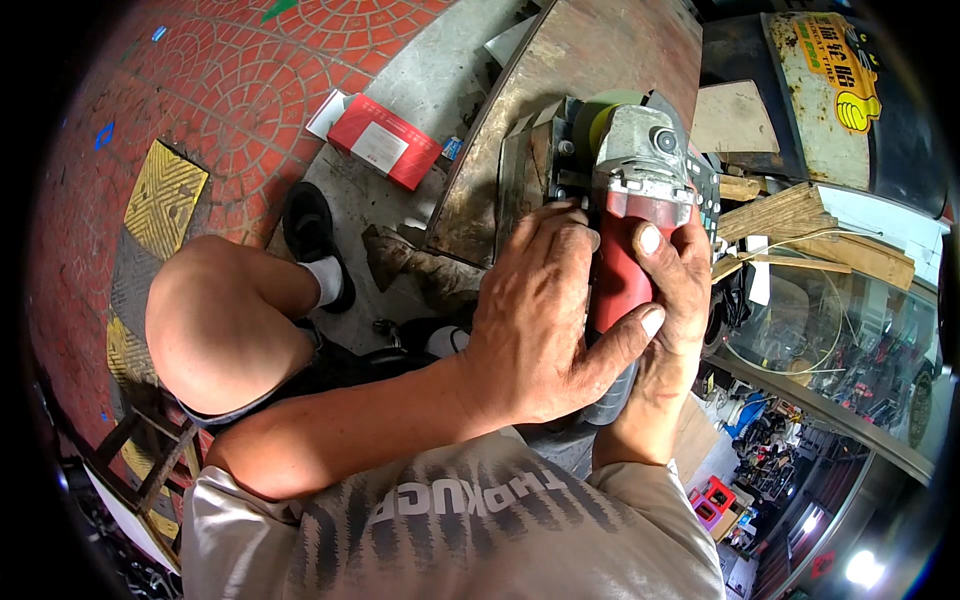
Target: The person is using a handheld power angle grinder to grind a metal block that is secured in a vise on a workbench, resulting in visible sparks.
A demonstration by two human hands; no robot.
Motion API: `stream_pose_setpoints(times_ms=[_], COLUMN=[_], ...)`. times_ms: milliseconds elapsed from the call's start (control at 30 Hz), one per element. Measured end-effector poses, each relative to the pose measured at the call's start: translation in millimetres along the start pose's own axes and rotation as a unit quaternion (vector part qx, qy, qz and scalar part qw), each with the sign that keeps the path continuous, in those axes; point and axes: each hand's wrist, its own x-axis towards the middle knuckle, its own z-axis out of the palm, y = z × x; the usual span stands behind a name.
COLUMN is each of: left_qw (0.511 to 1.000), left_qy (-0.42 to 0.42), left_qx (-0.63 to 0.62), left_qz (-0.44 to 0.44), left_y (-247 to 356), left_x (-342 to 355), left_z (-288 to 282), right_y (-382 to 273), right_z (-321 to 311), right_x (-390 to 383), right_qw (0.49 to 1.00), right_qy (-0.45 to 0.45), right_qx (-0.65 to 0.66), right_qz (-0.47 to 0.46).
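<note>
An angle grinder [624, 270] with a red body and a scuffed grey metal head points away from me. My right hand [676, 285] wraps its right side, thumb on top of the body. From the left, my left hand [540, 310] grips it too, its thumb lying across the red housing and its fingers bent beside the tool. Part of a yellow-green disc [597, 125] shows at the left of the head. Around and under the head is a dark piece with bolts [566, 148]; where the disc meets it is hidden.
A worn brown metal tabletop [600, 60] extends ahead. A red-and-white box [385, 140] lies on the floor at left. Wood strips [790, 212] and a glass-topped case [800, 310] stand at right. My bare knee [225, 325] and a small stool frame [150, 455] are lower left.
</note>
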Motion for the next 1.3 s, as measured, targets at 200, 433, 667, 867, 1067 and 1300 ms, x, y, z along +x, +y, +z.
stream_pose_setpoints(times_ms=[200, 433, 667, 867, 1067, 1300], left_qw=[1.0, 1.0, 1.0, 0.999, 1.0, 1.0], left_qy=[0.002, 0.008, 0.009, 0.008, 0.01, -0.001], left_qx=[-0.008, -0.012, -0.023, -0.033, -0.021, -0.012], left_qz=[-0.009, 0.0, 0.003, -0.004, -0.007, -0.023], left_y=[0.9, -0.6, -0.9, -1.0, -0.5, 6.5], left_x=[-0.1, -1.6, -1.3, -2.3, -2.3, 3.3], left_z=[-0.1, 0.0, -1.2, -1.8, -3.0, -5.5], right_y=[1.8, 0.0, 2.6, 3.3, -0.3, -1.0], right_z=[-5.9, -3.7, -2.3, -0.7, 2.0, 0.9], right_x=[1.7, -0.1, 0.1, 1.4, 3.2, 2.1], right_qw=[1.0, 1.0, 1.0, 1.0, 1.0, 1.0], right_qy=[-0.006, -0.014, -0.02, -0.02, -0.016, 0.01], right_qx=[-0.014, -0.025, -0.005, -0.002, -0.009, 0.004], right_qz=[0.002, 0.001, -0.008, -0.014, -0.006, 0.009])
